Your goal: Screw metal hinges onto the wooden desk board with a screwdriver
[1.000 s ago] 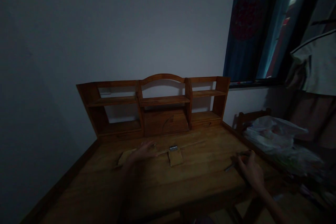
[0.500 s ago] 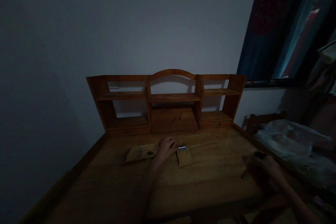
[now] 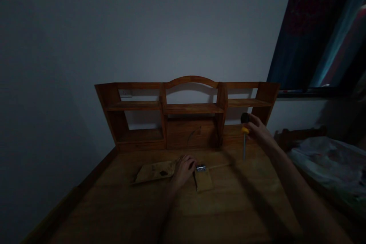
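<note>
In my right hand (image 3: 254, 126) is a screwdriver (image 3: 245, 131) with a black and yellow handle. It is raised over the right of the desk, its shaft pointing down. My left hand (image 3: 184, 168) rests on the desk with its fingers curled, between a flat brown paper packet (image 3: 154, 172) and a small shiny metal piece that looks like a hinge (image 3: 201, 167). Whatever those fingers grip is hidden in the dim light. The metal piece lies at the far edge of a small flat tan block (image 3: 204, 180). A thin strip (image 3: 220, 166) extends rightward from it.
A wooden shelf unit (image 3: 193, 108) stands along the back of the desk (image 3: 114, 206), against the wall. Beyond the desk's right edge lies a pale plastic bag (image 3: 328, 156). A dark curtain (image 3: 300, 34) hangs at the upper right.
My right hand has risen from the right side of the desk, moving left and away from me with the screwdriver. My left hand stays beside the metal piece. The view has shifted slightly.
</note>
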Demonstrator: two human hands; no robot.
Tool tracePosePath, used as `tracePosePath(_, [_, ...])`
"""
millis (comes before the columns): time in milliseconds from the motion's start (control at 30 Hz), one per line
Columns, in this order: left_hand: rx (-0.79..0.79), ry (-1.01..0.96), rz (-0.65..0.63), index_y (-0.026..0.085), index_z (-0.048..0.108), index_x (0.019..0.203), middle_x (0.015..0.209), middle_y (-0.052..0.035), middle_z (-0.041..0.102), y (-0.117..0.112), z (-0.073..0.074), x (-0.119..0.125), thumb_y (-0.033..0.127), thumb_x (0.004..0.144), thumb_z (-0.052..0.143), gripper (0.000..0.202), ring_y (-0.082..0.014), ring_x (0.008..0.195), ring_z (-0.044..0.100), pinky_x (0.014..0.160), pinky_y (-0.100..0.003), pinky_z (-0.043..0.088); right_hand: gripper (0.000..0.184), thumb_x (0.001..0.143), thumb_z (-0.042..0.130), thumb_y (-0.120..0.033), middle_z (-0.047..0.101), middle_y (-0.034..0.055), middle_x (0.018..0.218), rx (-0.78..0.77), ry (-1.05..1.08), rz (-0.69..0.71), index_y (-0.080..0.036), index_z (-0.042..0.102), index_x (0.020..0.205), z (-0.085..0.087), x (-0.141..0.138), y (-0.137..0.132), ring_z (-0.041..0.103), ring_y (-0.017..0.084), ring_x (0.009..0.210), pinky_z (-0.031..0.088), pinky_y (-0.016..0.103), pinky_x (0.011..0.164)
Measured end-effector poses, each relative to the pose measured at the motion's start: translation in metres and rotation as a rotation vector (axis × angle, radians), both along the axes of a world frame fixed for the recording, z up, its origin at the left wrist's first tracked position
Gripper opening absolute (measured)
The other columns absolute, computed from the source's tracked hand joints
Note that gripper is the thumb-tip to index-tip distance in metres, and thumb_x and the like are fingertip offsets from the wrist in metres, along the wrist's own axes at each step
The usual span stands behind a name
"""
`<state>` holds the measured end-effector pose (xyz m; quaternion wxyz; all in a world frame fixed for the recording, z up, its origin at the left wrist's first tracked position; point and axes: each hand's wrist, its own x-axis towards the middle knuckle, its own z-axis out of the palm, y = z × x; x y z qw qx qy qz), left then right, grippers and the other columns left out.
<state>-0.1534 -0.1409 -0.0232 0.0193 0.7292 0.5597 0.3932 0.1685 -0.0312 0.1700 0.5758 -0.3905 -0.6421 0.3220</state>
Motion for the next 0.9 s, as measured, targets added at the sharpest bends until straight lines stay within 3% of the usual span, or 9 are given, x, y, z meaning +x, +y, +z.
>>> tracePosePath(100, [0.008,-0.026,-0.011,0.022,0.07,0.093,0.1,-0.0067,0.066,0.001,0.002,0.001,0.027,0.098,0.046,0.025,-0.0207,0.099,0.06,0.09,-0.035,0.047,0.081,0.077,0.066,-0.039,0.053,-0.0071,0.067,0.059,0.045,0.216,-0.022,0.029,0.147,0.037,-0.06,-0.015,0.05,0.01,0.047,0.044,0.021,0.043])
tracePosePath(233, [0.013,-0.058,-0.008,0.022,0.07,0.092,0.098,-0.0062,0.066,0.005,-0.001,0.002,0.025,0.097,0.048,0.023,-0.0205,0.098,0.06,0.089,-0.035,0.047,0.082,0.078,0.066,-0.034,0.06,-0.0025,0.08,0.303,0.027,0.142,-0.021,0.025,0.148,0.055,-0.11,-0.049,0.054,0.011,0.054,0.048,0.024,0.051])
tracePosePath(333, [0.011,-0.061,0.039,0.023,0.07,0.092,0.098,-0.006,0.066,0.008,-0.005,0.001,0.026,0.097,0.049,0.022,-0.0209,0.098,0.06,0.089,-0.036,0.047,0.078,0.076,0.067,-0.028,0.06,-0.0005,0.083,0.428,-0.055,-0.019,-0.022,0.031,0.146,0.051,-0.125,-0.07,0.053,0.012,0.055,0.047,0.026,0.052])
tracePosePath(433, [0.009,-0.057,0.066,0.024,0.07,0.092,0.097,-0.0056,0.066,0.009,-0.006,0.001,0.027,0.097,0.049,0.021,-0.0212,0.097,0.06,0.089,-0.036,0.047,0.078,0.075,0.067,-0.025,0.061,-0.0001,0.082,0.464,-0.124,-0.054,-0.024,0.033,0.145,0.041,-0.129,-0.073,0.054,0.013,0.054,0.048,0.028,0.052])
tracePosePath(633, [-0.027,-0.044,0.061,0.023,0.069,0.092,0.099,-0.0054,0.066,0.007,0.0,0.004,0.026,0.098,0.047,0.022,-0.02,0.097,0.06,0.089,-0.035,0.048,0.092,0.076,0.065,-0.024,0.066,0.0016,0.085,0.39,-0.183,0.062,-0.022,0.018,0.155,0.022,-0.133,-0.046,0.061,0.017,0.062,0.053,0.031,0.061])
tracePosePath(767, [-0.041,-0.018,0.071,0.022,0.069,0.093,0.099,-0.0067,0.066,0.006,0.004,0.004,0.026,0.097,0.048,0.022,-0.021,0.098,0.06,0.089,-0.036,0.048,0.083,0.074,0.064,-0.023,0.066,0.0006,0.09,0.359,-0.259,0.174,-0.024,0.03,0.15,0.013,-0.139,-0.037,0.064,0.016,0.067,0.053,0.028,0.066])
tracePosePath(900, [-0.038,-0.016,0.047,0.022,0.068,0.092,0.099,-0.0067,0.066,0.005,0.004,0.003,0.024,0.097,0.047,0.022,-0.0201,0.096,0.061,0.087,-0.034,0.048,0.078,0.073,0.063,-0.024,0.063,-0.0023,0.085,0.335,-0.347,0.192,-0.025,0.033,0.145,0.006,-0.149,-0.038,0.062,0.014,0.061,0.049,0.025,0.062])
